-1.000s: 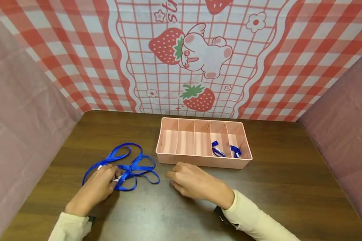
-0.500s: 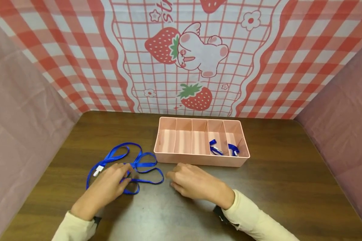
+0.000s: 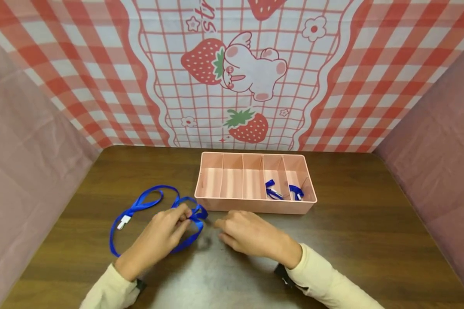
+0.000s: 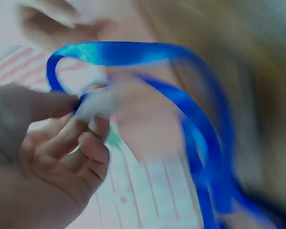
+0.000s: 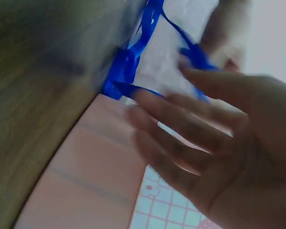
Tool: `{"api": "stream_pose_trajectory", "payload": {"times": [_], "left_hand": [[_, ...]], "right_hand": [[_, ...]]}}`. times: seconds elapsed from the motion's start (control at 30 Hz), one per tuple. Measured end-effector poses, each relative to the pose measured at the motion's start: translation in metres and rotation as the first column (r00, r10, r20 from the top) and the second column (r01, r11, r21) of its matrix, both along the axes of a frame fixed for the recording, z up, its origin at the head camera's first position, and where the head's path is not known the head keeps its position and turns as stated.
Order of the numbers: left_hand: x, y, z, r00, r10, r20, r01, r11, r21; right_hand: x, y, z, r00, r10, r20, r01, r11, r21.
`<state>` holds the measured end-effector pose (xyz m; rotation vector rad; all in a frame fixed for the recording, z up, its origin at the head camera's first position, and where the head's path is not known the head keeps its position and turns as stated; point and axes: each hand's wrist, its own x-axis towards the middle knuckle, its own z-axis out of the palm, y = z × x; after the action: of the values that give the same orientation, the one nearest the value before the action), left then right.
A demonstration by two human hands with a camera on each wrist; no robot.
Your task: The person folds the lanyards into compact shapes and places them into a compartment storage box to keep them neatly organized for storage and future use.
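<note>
My left hand (image 3: 156, 238) pinches a blue lanyard (image 3: 190, 241) between thumb and fingers, lifting part of it in a loop. In the left wrist view a blurred whitish piece (image 4: 99, 102) shows at those fingertips, beside the blue strap (image 4: 119, 52). The rest of the lanyard lies in loose curves on the table at left, with a white clip (image 3: 124, 221) on it. My right hand (image 3: 253, 234) hovers before the box front, its fingers loosely bent; the right wrist view shows the right hand (image 5: 214, 143) holding nothing, with the strap just beyond its fingertips.
A pink box (image 3: 255, 206) with several compartments stands at the back middle. Its two right compartments hold blue lanyard pieces (image 3: 273, 191) with white fittings. A red-checked strawberry cloth (image 3: 170, 86) hangs behind the table (image 3: 355, 231); pink cloth walls (image 3: 437, 137) flank it.
The left hand has moved right, toward the right hand, drawing part of the lanyard along and uncovering the white clip at left. The right hand has stayed nearly still.
</note>
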<state>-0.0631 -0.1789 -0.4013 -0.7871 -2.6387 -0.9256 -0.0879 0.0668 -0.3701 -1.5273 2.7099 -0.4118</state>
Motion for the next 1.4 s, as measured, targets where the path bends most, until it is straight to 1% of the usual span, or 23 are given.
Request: {"api": "stream_pose_trajectory", "payload": {"times": [0.07,0.13,0.2,0.27,0.3,0.33,0.4,0.47,0.5,0.53,0.57,0.6,0.63,0.7,0.77,0.83,0.9,0.97,1.07,1.13,1.2,1.27,1.4], "left_hand": [[-0.002,0.01,0.015,0.996,-0.037,0.087,0.02,0.982,0.188],[-0.003,0.02,0.029,0.983,-0.08,0.162,0.018,0.936,0.352],[-0.004,0.03,0.041,0.972,-0.102,0.21,-0.01,0.88,0.474],[-0.005,0.039,0.052,0.961,-0.125,0.246,-0.041,0.817,0.575],[-0.006,0.043,0.057,0.955,-0.143,0.26,-0.053,0.781,0.622],[-0.006,0.047,0.063,0.948,-0.162,0.273,-0.064,0.743,0.666],[-0.008,0.054,0.072,0.933,-0.215,0.289,-0.072,0.674,0.735],[-0.011,0.063,0.079,0.925,-0.239,0.297,-0.081,0.638,0.766],[-0.012,0.067,0.081,0.93,-0.22,0.295,-0.087,0.649,0.756],[-0.013,0.071,0.083,0.939,-0.188,0.288,-0.091,0.672,0.735],[-0.015,0.074,0.083,0.95,-0.147,0.275,-0.096,0.7,0.708],[-0.015,0.077,0.083,0.96,-0.099,0.262,-0.109,0.729,0.675],[-0.016,0.079,0.082,0.968,-0.049,0.246,-0.125,0.757,0.642],[-0.015,0.083,0.08,0.976,0.027,0.216,-0.153,0.79,0.594],[-0.014,0.086,0.078,0.977,0.051,0.206,-0.166,0.787,0.594],[-0.012,0.088,0.076,0.98,0.044,0.195,-0.155,0.781,0.605],[-0.011,0.091,0.077,0.982,0.024,0.186,-0.135,0.78,0.612],[-0.009,0.091,0.078,0.983,-0.011,0.181,-0.101,0.794,0.6],[-0.005,0.089,0.083,0.994,-0.024,0.107,-0.031,0.874,0.484],[-0.001,0.088,0.086,1.0,-0.031,-0.002,0.029,0.933,0.358],[0.002,0.087,0.087,0.99,-0.05,-0.132,0.081,0.968,0.238],[0.005,0.087,0.089,0.972,-0.12,-0.205,0.157,0.972,0.176],[0.01,0.086,0.092,0.943,-0.263,-0.204,0.294,0.946,0.136]], "right_hand": [[0.0,0.001,0.002,0.998,-0.031,0.06,0.037,0.994,-0.098],[0.0,0.002,0.006,0.985,-0.03,0.169,0.066,0.976,-0.208],[-0.001,0.003,0.009,0.958,0.005,0.288,0.089,0.946,-0.312],[-0.001,0.006,0.014,0.906,0.039,0.421,0.15,0.901,-0.406],[-0.001,0.007,0.016,0.887,0.054,0.459,0.183,0.87,-0.457],[-0.002,0.009,0.019,0.887,0.052,0.458,0.214,0.834,-0.508],[-0.002,0.013,0.024,0.924,-0.001,0.382,0.259,0.736,-0.625],[-0.002,0.019,0.03,0.967,-0.104,0.232,0.244,0.626,-0.74],[0.0,0.021,0.034,0.975,-0.158,0.155,0.219,0.586,-0.78],[0.001,0.024,0.037,0.977,-0.195,0.084,0.182,0.565,-0.805],[0.003,0.026,0.041,0.98,-0.195,0.045,0.149,0.563,-0.813],[0.006,0.028,0.044,0.985,-0.172,0.023,0.119,0.578,-0.807],[0.009,0.029,0.047,0.991,-0.136,0.019,0.099,0.61,-0.786],[0.012,0.029,0.049,0.996,-0.085,0.036,0.086,0.707,-0.702],[0.014,0.027,0.047,0.996,-0.09,0.023,0.086,0.791,-0.606],[0.015,0.025,0.044,0.99,-0.134,-0.037,0.092,0.83,-0.55],[0.015,0.025,0.041,0.981,-0.154,-0.119,0.067,0.841,-0.537],[0.016,0.026,0.043,0.972,-0.159,-0.172,0.037,0.829,-0.558],[0.017,0.033,0.051,0.971,-0.16,-0.18,0.021,0.799,-0.6],[0.018,0.039,0.058,0.982,-0.153,-0.111,0.05,0.774,-0.631],[0.019,0.044,0.064,0.993,-0.116,0.01,0.094,0.746,-0.66],[0.02,0.048,0.068,0.988,-0.049,0.147,0.138,0.712,-0.689],[0.019,0.049,0.07,0.934,0.105,0.342,0.198,0.646,-0.738]]}}
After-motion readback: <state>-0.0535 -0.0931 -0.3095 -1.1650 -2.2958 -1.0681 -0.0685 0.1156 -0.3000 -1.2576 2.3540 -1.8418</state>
